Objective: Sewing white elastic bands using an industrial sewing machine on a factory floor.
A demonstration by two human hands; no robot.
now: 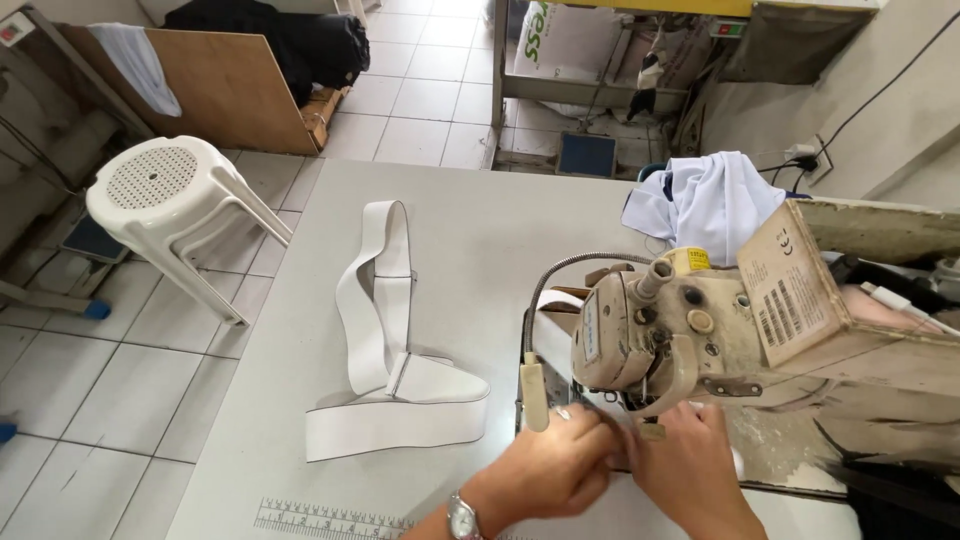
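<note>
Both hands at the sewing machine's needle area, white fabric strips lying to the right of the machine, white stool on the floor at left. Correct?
Not quite: the head view shows the white fabric strips lying left of the sewing machine, not right. Otherwise correct: left hand and right hand are at the needle area, and the white stool is on the floor at left.

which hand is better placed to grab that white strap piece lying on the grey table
Left, probably. The left hand, with the wristwatch, is beside the right hand under the beige sewing machine head, but on the side nearer the white strap piece on the grey table; the right would cross over.
</note>
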